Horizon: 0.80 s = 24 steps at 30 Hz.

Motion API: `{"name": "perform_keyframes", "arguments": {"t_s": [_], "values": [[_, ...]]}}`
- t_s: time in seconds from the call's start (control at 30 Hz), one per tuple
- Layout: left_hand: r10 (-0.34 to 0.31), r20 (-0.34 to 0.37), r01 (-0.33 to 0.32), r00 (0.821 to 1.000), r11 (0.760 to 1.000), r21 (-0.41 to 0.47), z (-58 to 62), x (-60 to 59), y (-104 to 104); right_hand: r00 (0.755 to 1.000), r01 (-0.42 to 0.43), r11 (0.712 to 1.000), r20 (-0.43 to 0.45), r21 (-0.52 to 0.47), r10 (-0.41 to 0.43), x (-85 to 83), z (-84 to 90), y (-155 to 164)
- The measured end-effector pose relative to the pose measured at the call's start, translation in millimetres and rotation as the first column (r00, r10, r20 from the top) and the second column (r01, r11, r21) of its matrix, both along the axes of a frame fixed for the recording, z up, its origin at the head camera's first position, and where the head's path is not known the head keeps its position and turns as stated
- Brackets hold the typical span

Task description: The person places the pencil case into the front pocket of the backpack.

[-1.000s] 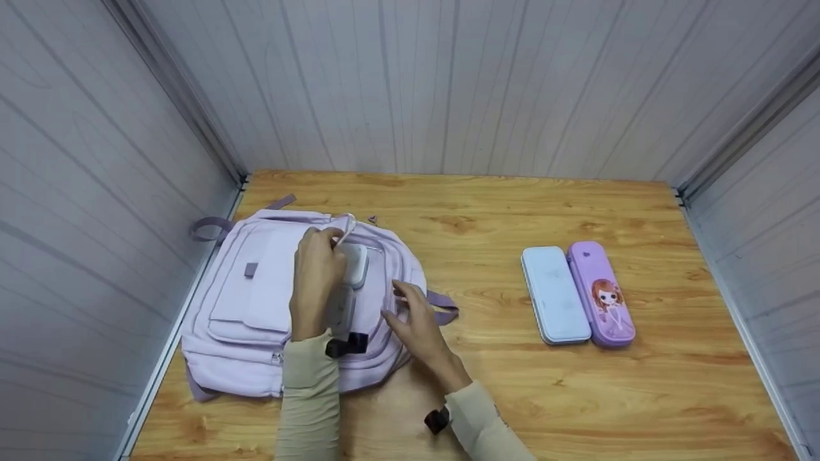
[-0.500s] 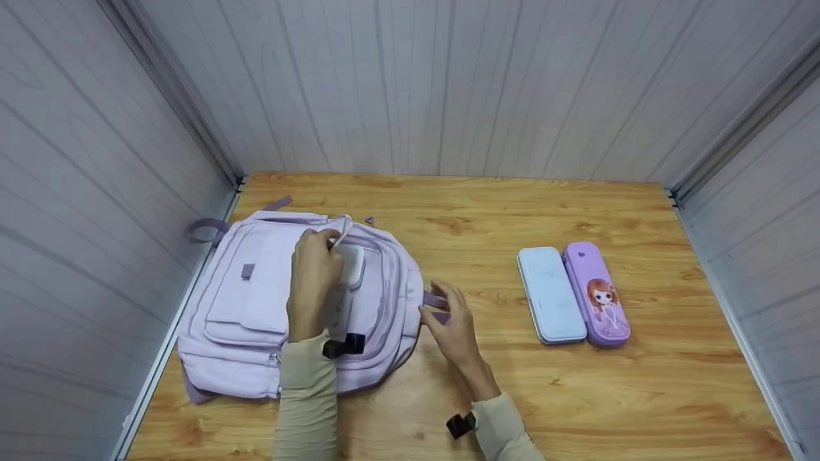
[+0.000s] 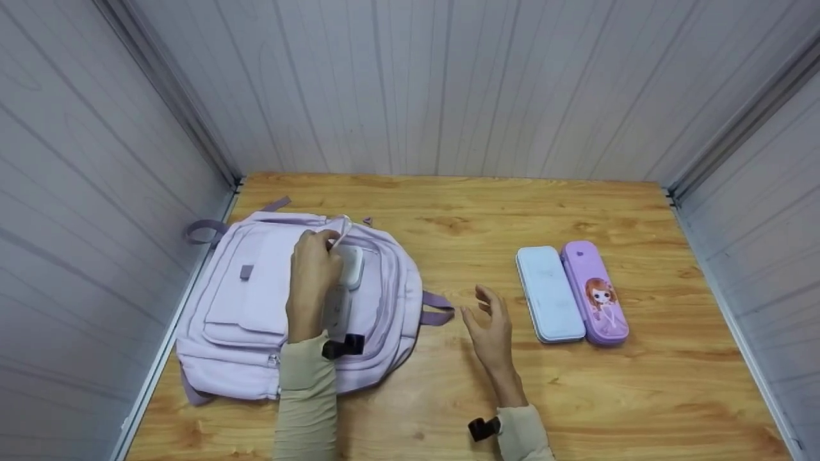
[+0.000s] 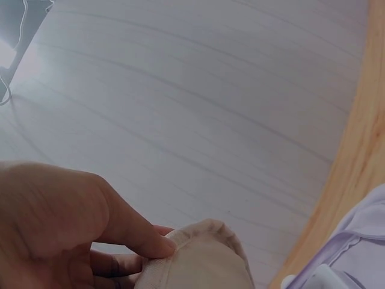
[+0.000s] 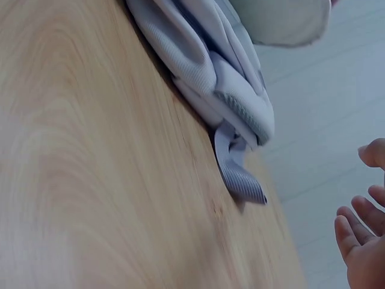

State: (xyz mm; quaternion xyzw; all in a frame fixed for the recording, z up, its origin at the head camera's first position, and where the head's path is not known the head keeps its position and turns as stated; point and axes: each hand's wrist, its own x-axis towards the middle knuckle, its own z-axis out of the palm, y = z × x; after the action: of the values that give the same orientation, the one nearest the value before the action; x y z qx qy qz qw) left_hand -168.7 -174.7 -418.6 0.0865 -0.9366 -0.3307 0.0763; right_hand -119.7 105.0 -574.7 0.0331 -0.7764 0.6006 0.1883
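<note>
Lilac fabric fills the left half of the head view: a soft lilac fabric backpack (image 3: 288, 307) lies flat on the wooden tabletop (image 3: 576, 390), against the left wall. The left hand (image 3: 312, 282) rests on top of it with fingers curled round a thin white cord or zip pull near the bag's upper edge, just beside a small white rounded object (image 3: 353, 266) lying on the bag. The right hand (image 3: 492, 330) hovers over bare wood at centre frame, fingers loosely spread and holding nothing, between the backpack's lilac side strap (image 3: 437, 308) and two pencil cases at right, a pale blue oblong tin (image 3: 550, 293) touching a purple one with a cartoon girl (image 3: 595, 292).

From the left wrist, only the palm (image 4: 54, 223), a beige sleeve cuff (image 4: 198, 259) and wall panels show; the grip itself is out of sight.

From the right wrist, the strap (image 5: 237, 168) trails off the bag onto the wood, fingertips (image 5: 355, 229) apart and empty at lower right.

Judging by this, the bag is being held at its top while the free hand goes for the cases; next would be a firm grasp on the blue tin.
</note>
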Motion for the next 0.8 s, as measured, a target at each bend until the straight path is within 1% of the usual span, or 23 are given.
{"name": "perform_keyframes", "arguments": {"t_s": [0.13,0.27,0.33,0.4,0.47,0.53,0.63,0.7,0.77,0.8], "values": [[-0.001,-0.003,0.001,1.000,1.000,-0.002,-1.0,0.1,0,0.998,0.068,0.997,-0.002,0.022,-0.068,0.2,-5.2,17],[0.000,-0.007,0.000,1.000,1.000,0.007,-1.1,0.2,0,0.988,0.152,0.987,-0.015,0.046,-0.151,1.6,-8.1,34],[0.002,-0.008,-0.002,1.000,1.000,0.011,-1.0,0.3,1,0.979,0.203,0.978,-0.024,0.052,-0.202,2.6,-10.3,42],[0.000,-0.013,0.000,1.000,1.000,0.009,-1.1,0.3,1,0.964,0.267,0.962,-0.037,0.060,-0.265,3.6,-12.8,50],[-0.001,-0.015,0.002,1.000,1.000,0.007,-1.4,0.2,1,0.940,0.341,0.937,-0.046,0.072,-0.339,5.0,-15.4,57],[-0.001,-0.013,0.001,1.000,1.000,0.005,-1.2,0.2,2,0.909,0.416,0.906,-0.062,0.084,-0.412,7.0,-17.6,64],[-0.001,-0.010,0.002,1.000,1.000,0.004,-1.1,0.0,2,0.858,0.514,0.850,-0.056,0.118,-0.511,10.1,-20.3,73],[0.000,-0.006,0.000,1.000,1.000,0.006,-1.1,-0.1,2,0.828,0.557,0.818,-0.017,0.144,-0.560,11.8,-21.2,78],[-0.002,-0.002,0.002,1.000,1.000,0.005,-1.3,-0.2,1,0.804,0.574,0.800,0.065,0.172,-0.591,12.9,-21.6,83],[-0.003,0.001,0.003,1.000,1.000,0.008,-1.3,-0.1,1,0.794,0.574,0.797,0.112,0.188,-0.598,13.5,-22.0,85]]}}
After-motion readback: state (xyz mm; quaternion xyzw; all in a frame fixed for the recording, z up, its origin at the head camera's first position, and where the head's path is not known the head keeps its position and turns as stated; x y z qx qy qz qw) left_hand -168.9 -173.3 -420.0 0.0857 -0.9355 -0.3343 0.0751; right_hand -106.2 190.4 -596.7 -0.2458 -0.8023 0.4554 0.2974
